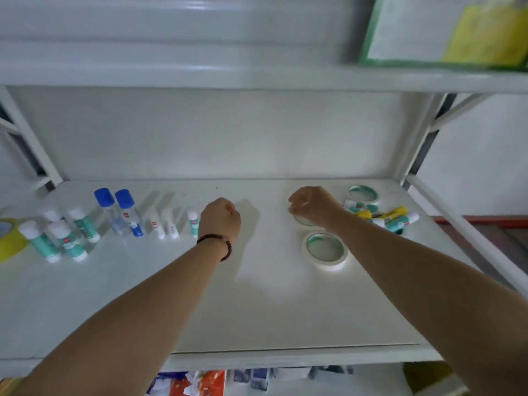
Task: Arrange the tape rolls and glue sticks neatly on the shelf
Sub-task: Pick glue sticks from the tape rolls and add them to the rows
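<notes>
On the white shelf [257, 310], my left hand [221, 218] is curled into a fist just right of a small standing glue stick [193, 222]; I see nothing in it. My right hand [311, 207] curls over a white tape roll [303, 222], mostly hidden beneath it. A second tape roll [325, 264] lies flat in front of that hand, and a third [371, 200] lies at the back right. A jumble of teal and yellow glue sticks [395, 217] lies right of my right wrist. Standing teal glue sticks [68, 241] and two blue-capped bottles [125, 201] line the left side.
A yellow tape roll [8, 241] sits at the far left edge. The shelf above [257, 78] holds a green-framed board with a yellow sheet [457, 32]. Slanted white uprights [423, 138] flank the bay. Coloured packages [200, 381] lie on the level below.
</notes>
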